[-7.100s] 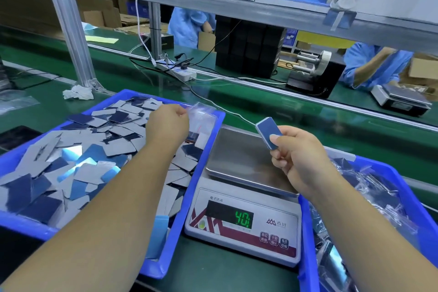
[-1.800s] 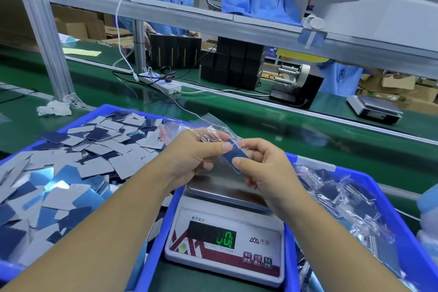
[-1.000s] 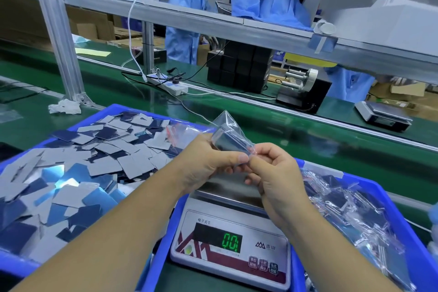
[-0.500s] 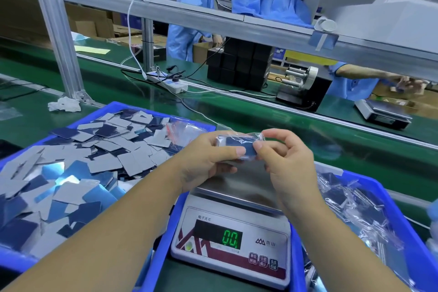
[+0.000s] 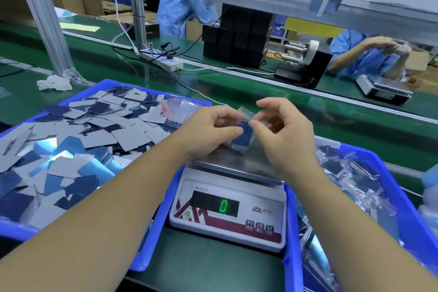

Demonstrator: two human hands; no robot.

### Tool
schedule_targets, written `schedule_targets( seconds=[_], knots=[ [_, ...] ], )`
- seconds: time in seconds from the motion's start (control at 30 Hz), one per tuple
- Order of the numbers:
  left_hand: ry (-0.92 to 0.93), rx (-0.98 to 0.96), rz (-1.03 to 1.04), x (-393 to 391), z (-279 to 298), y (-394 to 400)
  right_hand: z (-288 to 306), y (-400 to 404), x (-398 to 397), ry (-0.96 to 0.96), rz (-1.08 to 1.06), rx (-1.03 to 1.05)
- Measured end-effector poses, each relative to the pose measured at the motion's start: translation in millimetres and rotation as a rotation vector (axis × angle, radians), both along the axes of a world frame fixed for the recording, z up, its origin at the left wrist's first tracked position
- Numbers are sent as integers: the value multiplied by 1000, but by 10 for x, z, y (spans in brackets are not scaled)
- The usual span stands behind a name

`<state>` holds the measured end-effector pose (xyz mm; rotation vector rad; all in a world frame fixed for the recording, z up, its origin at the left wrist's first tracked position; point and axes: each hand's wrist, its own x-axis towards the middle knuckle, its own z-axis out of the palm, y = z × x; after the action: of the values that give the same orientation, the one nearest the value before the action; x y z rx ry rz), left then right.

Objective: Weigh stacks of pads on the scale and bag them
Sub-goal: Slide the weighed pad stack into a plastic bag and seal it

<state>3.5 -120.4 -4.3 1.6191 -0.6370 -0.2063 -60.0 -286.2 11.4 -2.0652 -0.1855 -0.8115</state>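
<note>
A small clear bag (image 5: 245, 136) with a blue stack of pads inside hangs above the scale's steel pan (image 5: 251, 163). My left hand (image 5: 208, 133) and my right hand (image 5: 282, 133) both pinch the bag's top edge between thumb and forefinger. The scale (image 5: 227, 211) shows a green 0 on its display. Loose grey and blue pads (image 5: 71, 144) fill the blue tray (image 5: 151, 239) on the left. Spare clear bags (image 5: 180, 109) lie at that tray's far right corner.
A blue tray (image 5: 388, 173) on the right holds several filled bags. Behind runs a green conveyor with a power strip (image 5: 163, 61), black boxes (image 5: 237, 38) and a tape dispenser (image 5: 303, 59). A metal post (image 5: 45, 21) stands far left. Other workers in blue sit across.
The pad stack went from my right hand into the clear bag. The bag has turned from lying sideways to hanging down, both hands now pinching its top edge.
</note>
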Motion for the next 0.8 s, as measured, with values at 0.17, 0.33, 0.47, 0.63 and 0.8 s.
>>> schedule_targets(
  seconds=[0.17,0.33,0.47,0.63,0.8],
  knots=[
    [-100,71,62,14,-19,-8,-25,7,2,4,31,-154],
    [-75,-5,97,15,18,3,-10,-38,27,22,11,-79],
    [-2,-28,85,-7,38,10,-39,-52,46,111,58,-16],
    [64,-79,92,-30,76,26,-28,-65,53,86,109,171],
    [83,-114,79,-46,104,41,-54,-100,76,153,114,269]
  ],
)
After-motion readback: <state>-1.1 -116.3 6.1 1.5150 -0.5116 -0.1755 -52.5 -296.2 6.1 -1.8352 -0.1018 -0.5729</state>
